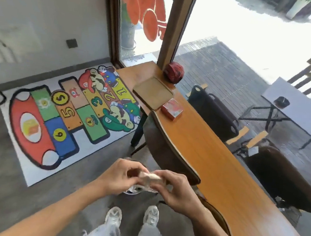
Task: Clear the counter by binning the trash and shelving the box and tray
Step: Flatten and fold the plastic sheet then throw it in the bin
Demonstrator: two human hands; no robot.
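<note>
Both hands meet in front of me over the floor, left of the wooden counter (213, 151). My left hand (121, 177) and my right hand (176, 191) together grip a crumpled pale wad of trash (150, 176). Directly beneath them a small bin (133, 190) with a light liner is partly hidden. Farther along the counter lies a flat brown tray (153, 93), and a small red box (172, 108) sits just right of it.
A dark red ball-shaped ornament (173, 71) stands at the counter's far end by the window post. A brown chair (167, 147) is tucked along the counter's left edge. A colourful hopscotch rug (66, 113) covers the floor to the left. Outdoor chairs and a table stand beyond the counter.
</note>
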